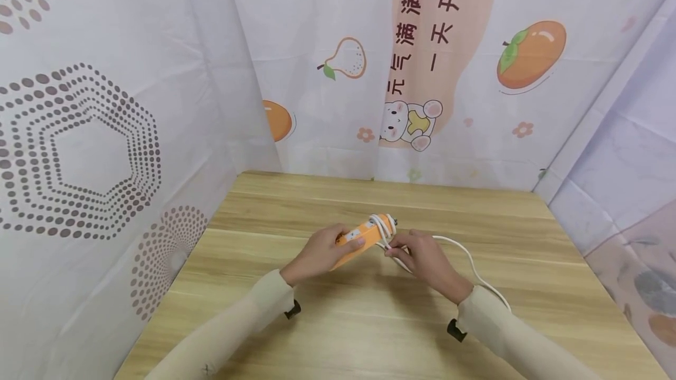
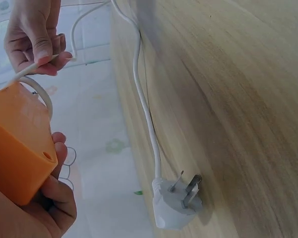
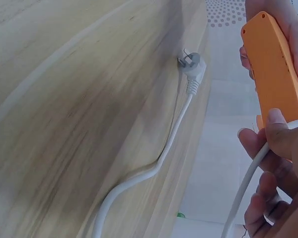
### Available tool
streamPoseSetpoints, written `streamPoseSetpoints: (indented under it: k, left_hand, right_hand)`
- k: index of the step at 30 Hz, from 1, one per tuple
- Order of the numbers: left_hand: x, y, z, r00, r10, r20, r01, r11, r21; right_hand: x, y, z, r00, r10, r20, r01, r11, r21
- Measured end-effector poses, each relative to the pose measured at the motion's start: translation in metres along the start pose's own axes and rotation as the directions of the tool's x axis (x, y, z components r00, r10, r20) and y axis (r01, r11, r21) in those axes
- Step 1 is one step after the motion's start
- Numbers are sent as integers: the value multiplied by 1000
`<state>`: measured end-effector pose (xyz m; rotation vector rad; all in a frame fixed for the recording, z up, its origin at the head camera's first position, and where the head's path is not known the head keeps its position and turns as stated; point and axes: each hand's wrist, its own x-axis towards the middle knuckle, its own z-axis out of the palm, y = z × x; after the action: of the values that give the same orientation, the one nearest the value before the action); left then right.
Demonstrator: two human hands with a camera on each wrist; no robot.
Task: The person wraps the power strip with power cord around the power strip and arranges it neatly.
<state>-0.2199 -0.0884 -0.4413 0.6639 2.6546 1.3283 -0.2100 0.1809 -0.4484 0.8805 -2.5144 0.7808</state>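
My left hand [image 1: 321,252] grips an orange power strip [image 1: 360,241] just above the wooden table [image 1: 369,327], thumb on its top face. White cord [image 1: 381,224] is looped round the strip's far end. My right hand [image 1: 422,257] pinches that cord beside the loops. From there the cord [image 1: 472,265] trails right and back under my right sleeve. In the left wrist view the strip [image 2: 17,148] sits in my left fingers [image 2: 57,198], and the cord [image 2: 145,111] ends in a white three-pin plug [image 2: 179,204] lying on the table. The right wrist view shows the same plug [image 3: 193,67] and strip [image 3: 275,74].
Printed cloth walls close the table in on the left [image 1: 95,145], back [image 1: 422,75] and right [image 1: 623,163]. Nothing but the strip, cord and plug lies on the wood.
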Motion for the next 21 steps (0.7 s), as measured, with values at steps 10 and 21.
streamPoseSetpoints:
  k: [10,21]
  left_hand:
    - [-1,-5,-5,1000,7,25,-6,999,-44]
    - [2,-7,-7,997,60,53,-56,995,-80]
  right_hand:
    - [-2,1,1,999,-21,48,24,998,-54]
    - [-10,11,8,990,-137,19,138,970,-199]
